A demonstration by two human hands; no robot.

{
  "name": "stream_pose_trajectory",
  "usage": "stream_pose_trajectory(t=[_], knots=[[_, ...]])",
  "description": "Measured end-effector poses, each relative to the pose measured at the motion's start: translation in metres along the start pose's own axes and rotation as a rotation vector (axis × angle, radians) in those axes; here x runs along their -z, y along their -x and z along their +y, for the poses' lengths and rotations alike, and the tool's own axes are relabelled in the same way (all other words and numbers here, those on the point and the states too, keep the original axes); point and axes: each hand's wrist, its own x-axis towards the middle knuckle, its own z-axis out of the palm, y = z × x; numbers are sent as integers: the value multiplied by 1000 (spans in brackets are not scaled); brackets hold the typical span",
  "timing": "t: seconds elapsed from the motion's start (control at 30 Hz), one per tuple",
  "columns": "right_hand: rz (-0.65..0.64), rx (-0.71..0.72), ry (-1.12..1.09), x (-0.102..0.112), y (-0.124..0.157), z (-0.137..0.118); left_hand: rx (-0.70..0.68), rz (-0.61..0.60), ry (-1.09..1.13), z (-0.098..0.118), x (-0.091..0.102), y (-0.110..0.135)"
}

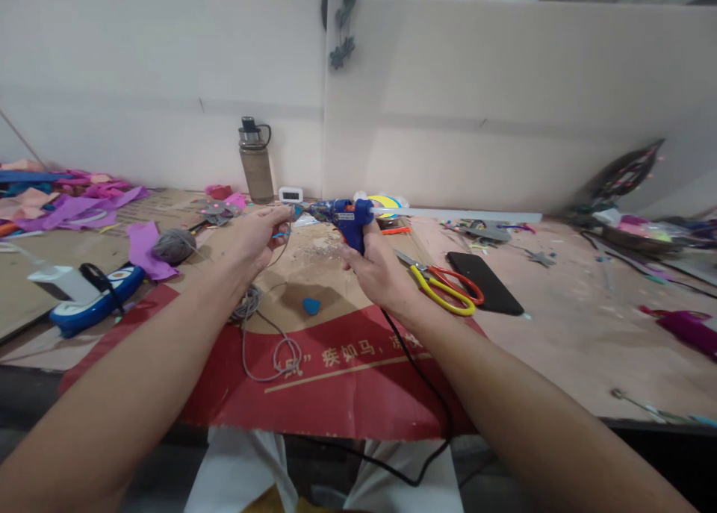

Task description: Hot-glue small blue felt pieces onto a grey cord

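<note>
My right hand (370, 263) is wrapped round the handle of a blue hot glue gun (350, 218), a long pale glue stick (448, 214) jutting from its back. The gun's nozzle points left, at the fingertips of my left hand (267, 233). Those fingers pinch a small blue piece (296, 211); its exact shape is too small to make out. Grey cord hangs below the left hand and runs to a loose coil (249, 304) on the board. Another blue felt piece (311, 305) lies flat beneath the hands.
Yellow-and-red scissors (445, 289) lie beside a black phone (485, 281) at right. A bottle (256, 162) and small white clock (290, 195) stand near the white wall. At left are grey yarn (174, 245), a blue power strip (98, 300) and felt scraps (84, 207). The gun's black cable (429, 378) drops over the front edge.
</note>
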Motion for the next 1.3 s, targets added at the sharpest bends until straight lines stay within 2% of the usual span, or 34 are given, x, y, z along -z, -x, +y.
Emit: stream_pose_trajectory(t=[0.13,0.33,0.43,0.5,0.57,0.6,0.67,0.8,0.87,0.93,0.97,1.03,1.17,1.23,1.3], knots=[[14,-74,-123,-2,0,2,18,42,18,0,2,-4],[10,-279,-677,3,-6,7,13,141,6,-1,2,-2],[86,-426,-746,10,-13,14,-20,132,-32,-2,3,-1],[134,-559,-588,14,-18,25,-66,124,-81,-2,3,-1],[145,-669,-259,17,-21,39,-125,134,-148,-2,2,1],[127,-694,-87,18,-22,47,-155,144,-181,-2,1,1],[95,-713,107,22,-22,59,-198,148,-233,-1,-2,4],[73,-623,274,39,-19,64,-220,116,-266,0,-7,9],[110,-498,441,44,-18,56,-236,108,-282,-1,-9,11],[171,-337,556,41,-19,45,-278,110,-328,-2,-11,13],[201,-266,531,34,-19,39,-310,109,-366,-3,-12,14],[198,-201,274,15,-19,29,-387,100,-474,-3,-14,17],[103,-309,-511,-31,-18,15,-555,109,-772,-2,-21,26],[46,-362,-752,-43,-17,10,-613,103,-843,-1,-24,31],[2,-403,-862,-46,-16,5,-610,92,-832,-2,-26,33]])
